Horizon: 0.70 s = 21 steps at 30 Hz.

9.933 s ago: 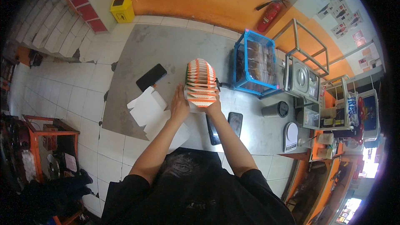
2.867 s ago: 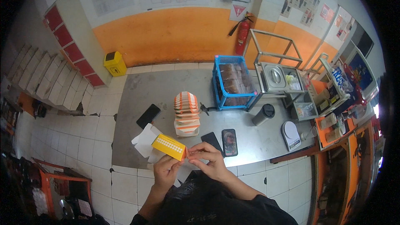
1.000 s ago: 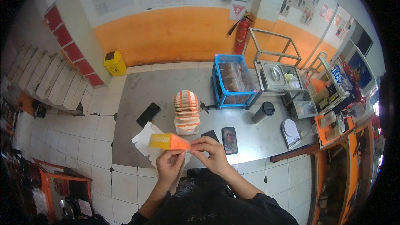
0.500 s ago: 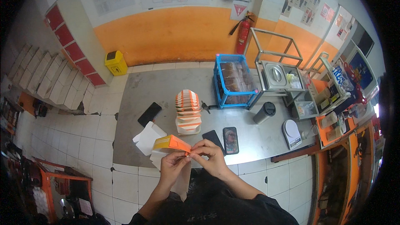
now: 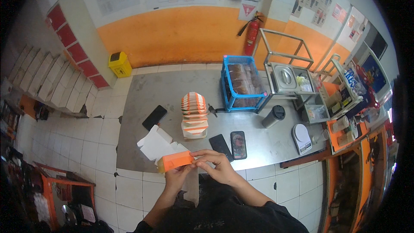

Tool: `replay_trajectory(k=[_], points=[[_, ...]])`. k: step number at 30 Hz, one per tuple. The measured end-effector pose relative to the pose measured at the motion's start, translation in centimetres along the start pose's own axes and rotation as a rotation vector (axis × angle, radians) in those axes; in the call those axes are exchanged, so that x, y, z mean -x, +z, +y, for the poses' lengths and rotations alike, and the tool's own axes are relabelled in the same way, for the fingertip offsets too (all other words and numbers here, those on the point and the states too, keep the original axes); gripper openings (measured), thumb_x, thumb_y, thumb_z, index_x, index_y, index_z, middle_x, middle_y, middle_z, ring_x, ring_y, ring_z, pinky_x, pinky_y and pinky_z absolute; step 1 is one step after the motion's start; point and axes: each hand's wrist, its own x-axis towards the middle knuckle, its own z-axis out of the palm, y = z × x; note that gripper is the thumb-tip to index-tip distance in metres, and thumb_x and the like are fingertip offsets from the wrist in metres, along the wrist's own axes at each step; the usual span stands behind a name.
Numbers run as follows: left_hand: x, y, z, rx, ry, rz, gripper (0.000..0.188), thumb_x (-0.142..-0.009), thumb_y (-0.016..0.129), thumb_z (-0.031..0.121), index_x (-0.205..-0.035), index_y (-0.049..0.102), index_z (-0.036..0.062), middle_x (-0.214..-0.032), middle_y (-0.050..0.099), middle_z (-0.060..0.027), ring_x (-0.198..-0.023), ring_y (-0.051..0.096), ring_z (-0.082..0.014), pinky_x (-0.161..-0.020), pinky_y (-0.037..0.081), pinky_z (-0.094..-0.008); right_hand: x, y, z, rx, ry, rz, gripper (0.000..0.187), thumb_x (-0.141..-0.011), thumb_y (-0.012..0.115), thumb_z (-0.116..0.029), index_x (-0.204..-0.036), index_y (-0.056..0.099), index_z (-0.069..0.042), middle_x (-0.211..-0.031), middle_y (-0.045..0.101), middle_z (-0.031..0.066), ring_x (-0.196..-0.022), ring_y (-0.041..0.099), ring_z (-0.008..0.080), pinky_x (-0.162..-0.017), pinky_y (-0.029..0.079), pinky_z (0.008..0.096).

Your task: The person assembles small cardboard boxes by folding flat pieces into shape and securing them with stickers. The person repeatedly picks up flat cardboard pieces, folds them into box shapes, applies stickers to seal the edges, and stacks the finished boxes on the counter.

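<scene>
Close to my body, at the table's near edge, both my hands hold an orange cardboard box (image 5: 176,160) with a white inside and a yellowish end. My left hand (image 5: 176,178) grips it from below, the fingers partly hidden behind it. Fingers of my right hand (image 5: 215,164) pinch its right end. A pale cardboard flap hangs below my hands. White unfolded card (image 5: 156,143) lies just beyond, touching or close to the box. Farther off stands a row of nested orange-and-white food boxes (image 5: 195,116).
The steel table (image 5: 159,86) bears a black phone (image 5: 155,118), two more phones (image 5: 221,147) on the right, keys (image 5: 212,110), a blue crate (image 5: 228,84) of bagged brown items, a tumbler (image 5: 274,117) and a white kitchen scale (image 5: 302,139). A metal rack (image 5: 268,77) stands at the right.
The orange box has turned and tipped lower, so its broad orange side now faces up. My right fingers have shifted along its right end; the left hand has dropped slightly.
</scene>
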Motion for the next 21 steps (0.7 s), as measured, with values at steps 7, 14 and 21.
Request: replay_trajectory(k=[7, 14, 21], points=[[0.3, 1.8, 0.7, 0.159, 0.094, -0.2, 0.068, -0.092, 0.079, 0.023, -0.143, 0.042, -0.0006, -0.13, 0.06, -0.0119, -0.121, 0.061, -0.0219, -0.098, 0.053, -0.0354, -0.2, -1.4, -0.1, 0.026, 0.045, -0.045, 0.016, -0.091, 0.073, -0.011, -0.097, 0.059, -0.004, -0.147, 0.053, 0.0161, -0.124, 0.061, 0.026, -0.1, 0.054, 0.041], [1.5, 2.5, 2.7, -0.42, -0.07, -0.373, 0.064, -0.091, 0.078, 0.017, -0.141, 0.041, 0.0005, -0.12, 0.06, -0.0096, -0.112, 0.063, -0.0198, -0.094, 0.055, -0.033, 0.5, -1.4, 3.9, -0.111, 0.166, 0.074, 0.023, -0.093, 0.069, -0.003, -0.097, 0.046, -0.005, -0.121, 0.061, 0.0081, -0.113, 0.059, 0.0177, -0.09, 0.059, 0.0405], [0.3, 0.2, 0.6, -0.252, -0.499, -0.433, 0.028, -0.102, 0.063, 0.009, -0.127, 0.054, 0.0015, -0.114, 0.066, -0.0066, -0.1, 0.065, -0.0128, -0.079, 0.058, -0.0304, 0.7, -0.9, 5.4, -0.469, 0.055, 0.147, 0.039, -0.093, 0.074, -0.007, -0.119, 0.046, -0.005, -0.132, 0.055, 0.0086, -0.124, 0.056, 0.0202, -0.094, 0.056, 0.0353]])
